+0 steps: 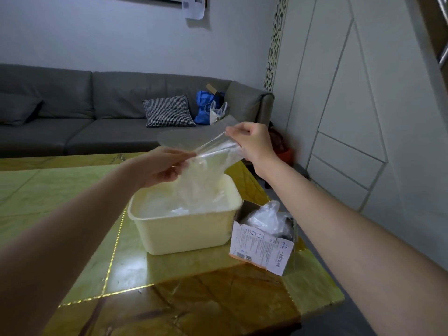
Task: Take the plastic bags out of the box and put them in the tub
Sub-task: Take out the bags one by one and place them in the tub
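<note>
Glossy yellow-green stone tabletop with thin gold inlay lines [80, 202] fills the lower view, darkening to mottled brown at the near edge; beyond it a long grey fabric sofa [72, 112] runs along a pale wall and carries a black-and-white houndstooth cushion [168, 111] and a blue bag [204, 107], while white panelled doors stand to the right. Above the table, the left hand [162, 167] pinches one edge of a thin clear plastic bag [206, 166] between thumb and curled fingers, and the right hand [252, 141], raised higher and farther right, pinches the opposite edge with its fingers bunched together, so the film is stretched taut between them. Both bare forearms reach in from the lower corners. The bag's crinkled, translucent body hangs from the hands into a cream rectangular plastic tub with rounded corners [184, 229], which sits on the table directly below; more clear film lies inside it, though how many pieces cannot be told. Just right of the tub, close beside its corner, stands an open white cardboard box with printed text and a barcode [261, 248], its top flaps torn up and crumpled clear plastic bags bulging out of the opening [266, 215].
</note>
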